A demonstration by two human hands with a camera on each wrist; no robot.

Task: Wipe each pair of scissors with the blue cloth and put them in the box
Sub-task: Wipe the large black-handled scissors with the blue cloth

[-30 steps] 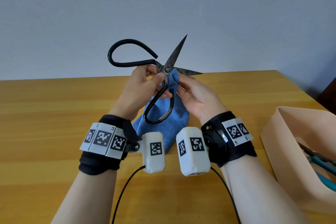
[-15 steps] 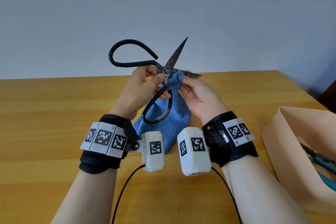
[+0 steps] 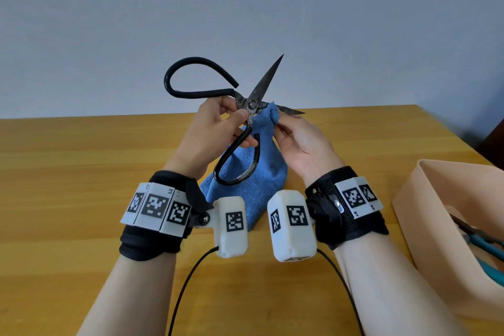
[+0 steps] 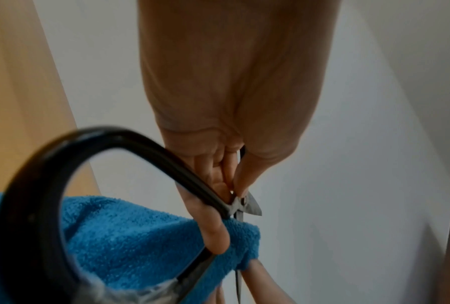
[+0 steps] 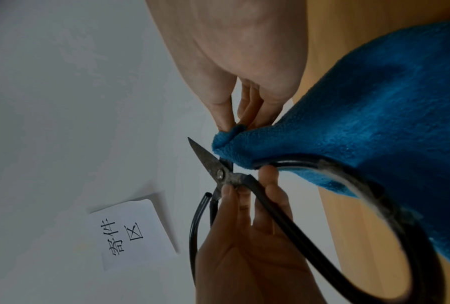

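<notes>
Black scissors (image 3: 252, 106): held open above the table, left hand (image 3: 218, 131) pinching them at the pivot. Blue cloth (image 3: 268, 117): pinched round the lower blade by the right hand (image 3: 297, 142), now slightly nearer the pivot than a second ago, so wiping continues. Box (image 3: 425, 215): well right of both hands, awaiting this pair.

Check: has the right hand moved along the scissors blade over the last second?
Yes. The right hand, pinching the blue cloth, slid slightly right along the lower blade, away from the black scissors pivot.

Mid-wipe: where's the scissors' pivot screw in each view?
Head: pivot screw at centre, just left of the blue cloth.
Left wrist: lower right of centre, tiny, at.
Right wrist: centre, below the cloth's bunched tip.
Shared landmark: the blue cloth.
</notes>
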